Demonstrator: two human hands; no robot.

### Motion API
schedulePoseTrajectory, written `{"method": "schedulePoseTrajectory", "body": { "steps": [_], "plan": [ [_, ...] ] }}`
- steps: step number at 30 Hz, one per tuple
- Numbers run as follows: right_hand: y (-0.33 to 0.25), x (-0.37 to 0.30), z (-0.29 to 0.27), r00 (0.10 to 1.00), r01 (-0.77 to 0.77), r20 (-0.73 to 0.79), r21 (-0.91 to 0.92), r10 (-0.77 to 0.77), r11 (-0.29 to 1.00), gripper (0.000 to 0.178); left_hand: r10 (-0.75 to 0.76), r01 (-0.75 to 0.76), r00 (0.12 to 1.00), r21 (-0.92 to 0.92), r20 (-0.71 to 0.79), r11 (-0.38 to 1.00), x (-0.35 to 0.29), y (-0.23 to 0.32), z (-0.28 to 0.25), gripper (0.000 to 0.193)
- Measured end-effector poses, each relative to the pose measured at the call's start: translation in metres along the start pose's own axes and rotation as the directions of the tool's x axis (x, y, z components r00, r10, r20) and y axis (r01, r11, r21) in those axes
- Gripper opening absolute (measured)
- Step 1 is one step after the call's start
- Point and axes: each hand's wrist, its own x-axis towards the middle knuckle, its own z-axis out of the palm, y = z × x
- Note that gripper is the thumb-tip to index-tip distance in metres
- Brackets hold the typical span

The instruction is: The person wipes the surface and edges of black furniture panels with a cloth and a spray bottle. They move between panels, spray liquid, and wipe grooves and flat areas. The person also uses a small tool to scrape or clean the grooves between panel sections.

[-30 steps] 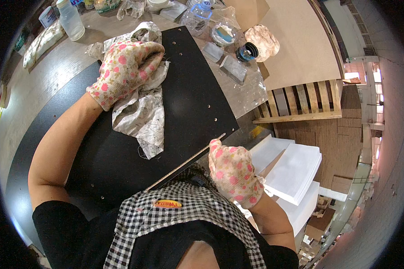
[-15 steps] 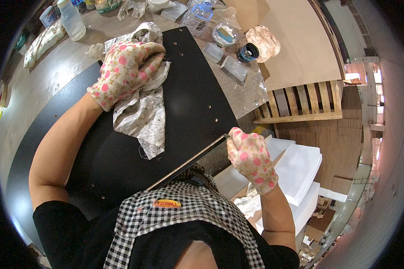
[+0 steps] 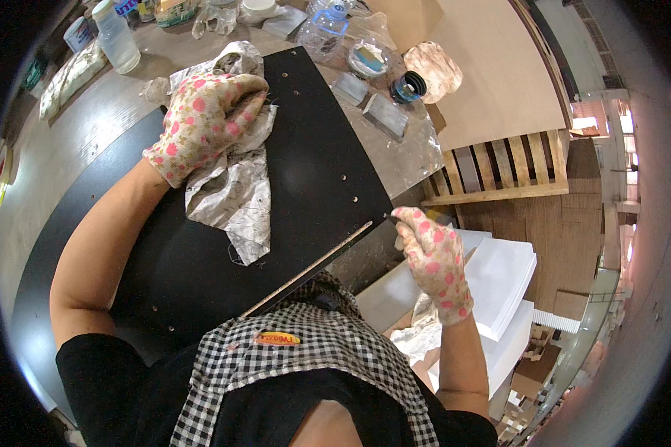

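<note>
Black panel (image 3: pixel 313 141): flat on the desk (image 3: pixel 417 164), just in front of the checked apron (image 3: pixel 306 350). Long axis slanting from upper right to lower left; short right edge turned toward the jars and blocks, near right corner pointing at the right hand (image 3: pixel 434 261). Small holes along the right edge. Pale groove (image 3: pixel 306 270) parallel to the near long edge and close to it, ending short of the corner.

Edges and room: near right corner projecting past the desk edge. Strip of bare desk beyond the short right edge, narrowed farther up by two grey blocks (image 3: pixel 385 118), a dark-rimmed jar (image 3: pixel 408 87) and a clear jug (image 3: pixel 323 33). Wider bare desk at far left, up to a translucent bottle (image 3: pixel 117 45). Open gap below the near right corner, bounded on the right by stacked white slabs (image 3: pixel 499 279). Slatted wooden frame (image 3: pixel 503 170) beyond the desk's right side.

Left hand (image 3: pixel 209 123): floral glove, closed around a stained white cloth (image 3: pixel 235 205); cloth spread over the panel's middle, loose end hanging toward the apron.

Right hand: matching glove, just off the near right corner, apart from the panel; fingers pinched narrow on a small dark item (image 3: pixel 390 217), mostly hidden, kind impossible to tell.
</note>
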Motion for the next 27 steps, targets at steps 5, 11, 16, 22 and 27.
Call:
{"method": "schedulePoseTrajectory", "body": {
  "steps": [5, 11, 16, 22, 27],
  "plan": [
    [0.019, 0.017, -0.007, 0.960, 0.279, 0.002, 0.064, -0.279, 0.958, 0.018, -0.033, 0.033, 0.999, 0.033, -0.012, 0.999, 0.000, 0.000, 0.003, 0.023],
    [0.041, 0.042, -0.007, 0.966, 0.227, 0.034, 0.352, -0.255, 0.908, 0.019, 0.038, -0.039, 0.999, 0.277, 0.007, 0.960, -0.006, 0.012, -0.002, 0.038],
    [0.066, 0.078, -0.006, 0.979, 0.123, 0.071, 0.530, -0.189, 0.839, 0.015, 0.051, -0.079, 0.993, 0.281, 0.103, 0.956, -0.013, 0.077, 0.055, 0.058],
    [0.077, 0.116, -0.016, 0.863, 0.413, -0.036, 0.625, -0.503, 0.663, 0.016, 0.235, -0.319, 0.928, 0.292, 0.289, 0.901, -0.054, 0.149, 0.117, 0.053],
    [0.069, 0.119, -0.005, 0.485, 0.737, 0.123, 0.475, -0.866, 0.481, 0.028, -0.316, 0.157, 0.939, 0.646, 0.138, 0.747, -0.180, 0.179, 0.043, 0.057]
  ]
}}
